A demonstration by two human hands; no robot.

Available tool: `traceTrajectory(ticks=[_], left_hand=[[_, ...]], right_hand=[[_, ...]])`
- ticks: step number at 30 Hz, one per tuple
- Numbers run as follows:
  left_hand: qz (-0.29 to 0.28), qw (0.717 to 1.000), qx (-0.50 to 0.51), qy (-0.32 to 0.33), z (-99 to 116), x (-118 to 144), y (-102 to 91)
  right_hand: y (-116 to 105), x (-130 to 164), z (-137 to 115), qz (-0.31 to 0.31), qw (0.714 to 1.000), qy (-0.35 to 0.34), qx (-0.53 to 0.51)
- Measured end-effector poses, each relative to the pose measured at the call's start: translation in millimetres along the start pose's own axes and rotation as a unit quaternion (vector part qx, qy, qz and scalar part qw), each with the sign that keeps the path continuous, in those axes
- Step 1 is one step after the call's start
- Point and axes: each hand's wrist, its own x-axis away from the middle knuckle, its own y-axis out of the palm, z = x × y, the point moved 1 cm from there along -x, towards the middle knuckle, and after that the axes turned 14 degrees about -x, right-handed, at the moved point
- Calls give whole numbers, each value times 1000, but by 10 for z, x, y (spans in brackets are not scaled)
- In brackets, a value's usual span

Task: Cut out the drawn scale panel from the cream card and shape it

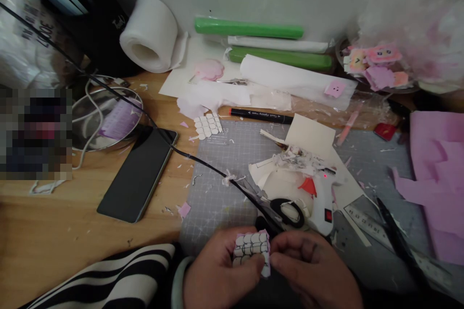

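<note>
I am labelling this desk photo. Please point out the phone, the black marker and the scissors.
phone (139, 174), head view, middle of its dark screen.
black marker (261, 115), head view, middle of its barrel.
scissors (288, 213), head view, black handle loop.

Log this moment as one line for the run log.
left hand: grips scale-patterned paper piece | right hand: pinches same piece | glue gun, scissors beyond

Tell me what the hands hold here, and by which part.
A small paper piece with a scale pattern, pinched between the left hand at its left edge and the right hand at its right edge.
</note>
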Motion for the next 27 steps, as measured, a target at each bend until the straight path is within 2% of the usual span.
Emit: traceTrajectory(ticks=[6, 12, 18, 27], left_hand=[[-52, 998, -31, 17, 69, -17, 27], [-75, 994, -82, 7, 70, -26, 16], [-46, 996, -67, 26, 138, -39, 11], [-8, 1000, -15, -2, -62, 6, -21]], right_hand=[[-39, -19, 56, -2, 998, -41, 57], [-36, -42, 67, 16, 995, -36, 92], [-26, -15, 18, -5, 1000, -9, 7], [0, 19, -29, -33, 998, 0, -48]])
